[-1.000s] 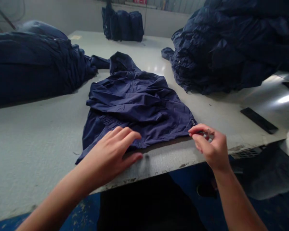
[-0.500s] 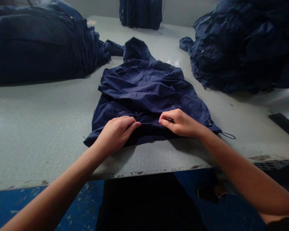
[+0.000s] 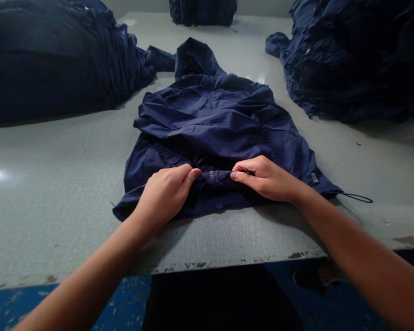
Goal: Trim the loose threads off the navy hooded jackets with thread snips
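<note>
A wide grey table [image 3: 55,184] fills the scene, its near edge chipped. On its far left lies a big heap of dark navy garments [image 3: 55,59], and another heap [image 3: 359,59] sits on the far right, with a smaller folded stack [image 3: 203,11] at the far end between them. In the middle of the table, near the front edge, a navy hooded jacket [image 3: 214,119] lies flat with its hood pointing far and its hem toward the person. A thin drawstring loop [image 3: 357,197] trails from the jacket's near right corner onto the bare table. The left hand [image 3: 167,193] rests on the hem, fingers curled and pinching a fold of the fabric. The right hand [image 3: 265,179] lies just to its right on the same hem, fingers closed around the cloth, with a small dark slender tool [image 3: 247,171] held against the fingers. The two hands are near each other, with a short bunched stretch of hem between them.
</note>
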